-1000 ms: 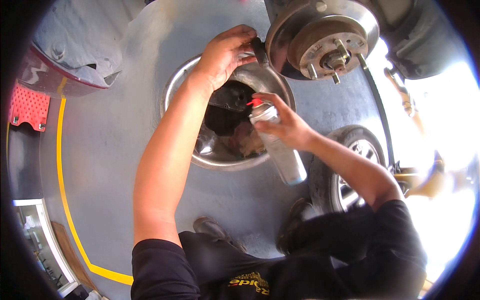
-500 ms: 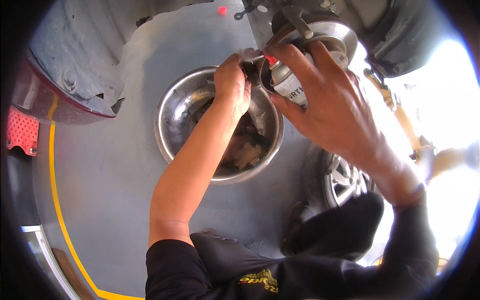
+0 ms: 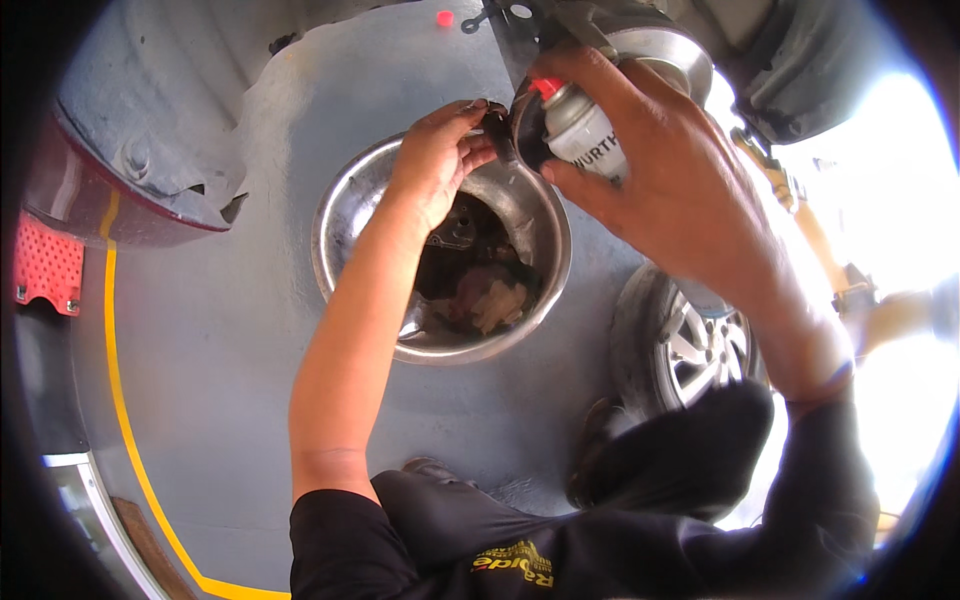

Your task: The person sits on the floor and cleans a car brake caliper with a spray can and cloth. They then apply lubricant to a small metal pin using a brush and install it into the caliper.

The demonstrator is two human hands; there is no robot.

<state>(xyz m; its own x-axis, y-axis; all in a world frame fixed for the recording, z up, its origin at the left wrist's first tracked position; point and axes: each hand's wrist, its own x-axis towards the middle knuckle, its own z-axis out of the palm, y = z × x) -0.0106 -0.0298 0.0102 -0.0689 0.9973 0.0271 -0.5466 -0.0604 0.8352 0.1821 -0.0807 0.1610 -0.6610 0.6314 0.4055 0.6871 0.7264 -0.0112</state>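
My right hand (image 3: pixel 680 190) is wrapped round a white spray can (image 3: pixel 590 135); its index finger reaches over the can's top, near the red nozzle (image 3: pixel 546 88). To the left of the can, my left hand (image 3: pixel 440 155) pinches a small dark metal part (image 3: pixel 498 130) between thumb and fingers, its other fingers loosely curled. Beneath both hands stands a wide steel bowl (image 3: pixel 340 200) holding dark, dirty parts and a crumpled tan piece (image 3: pixel 497 304). The exact kind of the pinched part cannot be made out.
A brake disc (image 3: pixel 665 55) and hub sit just beyond my right hand. A removed wheel (image 3: pixel 700 350) lies beside my knee. Car bodywork (image 3: pixel 150 150) hangs at the left, above a red perforated piece (image 3: pixel 48 262). A small red cap (image 3: pixel 445 18) lies on the grey floor.
My left hand has shifted slightly left and turned, its fingers loosening around the dark part. The can's nozzle has moved slightly up. A pale streak between nozzle and part is gone.
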